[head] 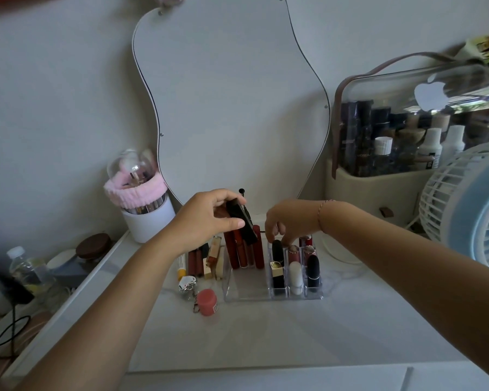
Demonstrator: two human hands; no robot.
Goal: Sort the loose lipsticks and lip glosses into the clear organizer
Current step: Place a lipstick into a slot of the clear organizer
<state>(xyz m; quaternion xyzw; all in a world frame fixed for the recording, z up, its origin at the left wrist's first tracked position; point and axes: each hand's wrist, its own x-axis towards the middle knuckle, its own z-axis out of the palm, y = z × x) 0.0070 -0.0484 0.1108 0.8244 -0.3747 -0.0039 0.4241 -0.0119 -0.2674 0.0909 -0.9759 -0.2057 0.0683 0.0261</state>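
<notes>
You were well into the sort: the clear organizer (pixel 246 295) already had a row of dark red lip glosses (pixel 239 251) standing at the back of its wide compartment, and most of the small slots on its right side held lipsticks (pixel 312 270), upright. Left to do, as far as could be judged, was the loose cluster just beside the organizer's left wall: brown-red tubes (pixel 195 262), a yellow-tipped stick (pixel 181 268), a gold-capped bottle (pixel 213 251) and a pink jar (pixel 207 302) nearer you. Your left hand (pixel 206 218) hung above the glosses, fingers and thumb wrapped round a black tube (pixel 242 222) tilted with its lower end toward the wide compartment. Your right hand (pixel 288 221) reached in from the right, wrist bent, fingertips (pixel 270 237) pointed down either side of the cap of a black lipstick (pixel 277 247) in a back slot; whether they pinched it or only touched it could not be told
</notes>
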